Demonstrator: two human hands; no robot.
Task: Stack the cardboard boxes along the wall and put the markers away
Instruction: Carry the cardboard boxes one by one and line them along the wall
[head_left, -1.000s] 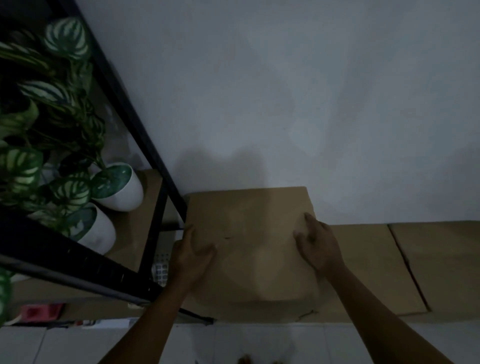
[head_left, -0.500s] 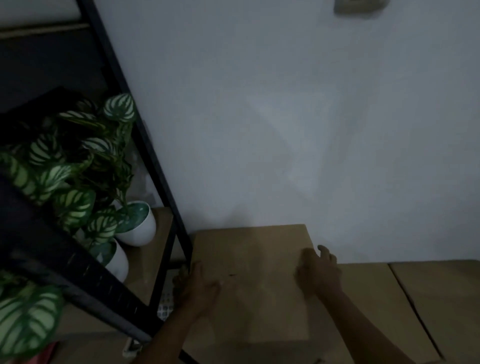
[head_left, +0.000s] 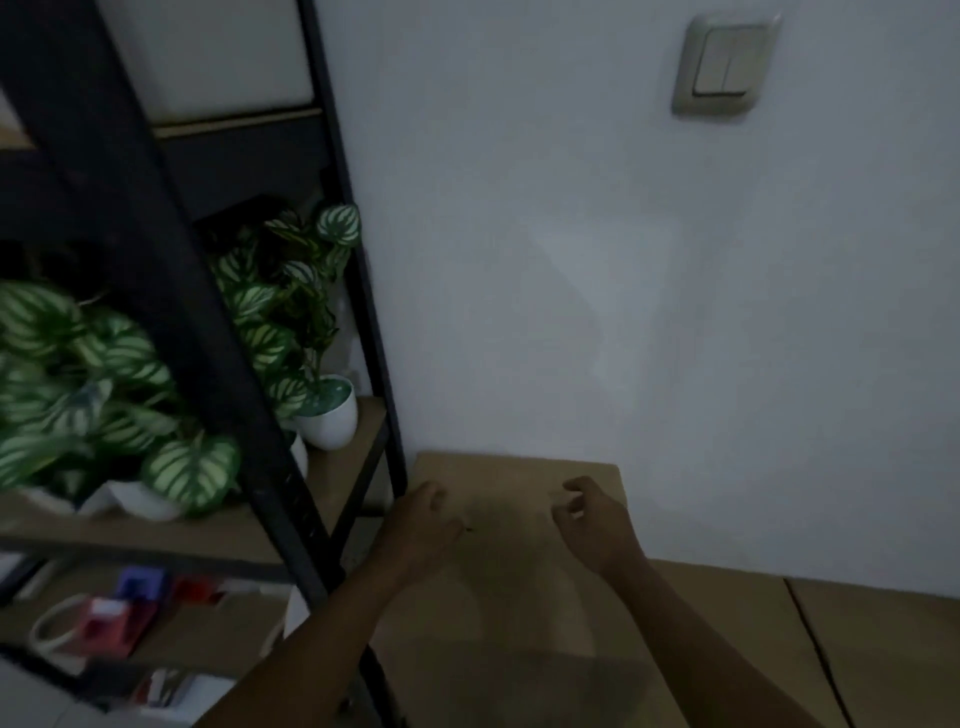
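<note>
**Now both hands come off the stacked box**

Now the top cardboard box (head_left: 511, 551) sits against the wall (head_left: 597, 260), its far edge touching the wall and its left edge just beside the black shelf post (head_left: 374, 364); it rests on flatter cardboard boxes (head_left: 737, 623) that run along the wall to the right of it; the left hand (head_left: 421, 525) hovers over the box's left part, near the post, fingers loosely curled and holding nothing; the right hand (head_left: 592, 525) hovers over the box's right part, fingers bent and apart, also empty; whether either hand grazes the lid is hard to tell in the dim light.

Half a second ago and a second ago both hands lay flat on the lid, pressing it toward the wall; now the fingers have lifted and curled, so the push looks finished; my reading is that this box is placed and the person is letting go; the head has tipped up as well, since a light switch (head_left: 719, 65) high on the wall and more of the potted plants (head_left: 291, 332) left of the post are in view, where before the floor in front of the box showed.

No markers are visible anywhere, so that part of the task seems not yet begun; any boxes left to stack are out of sight.
</note>
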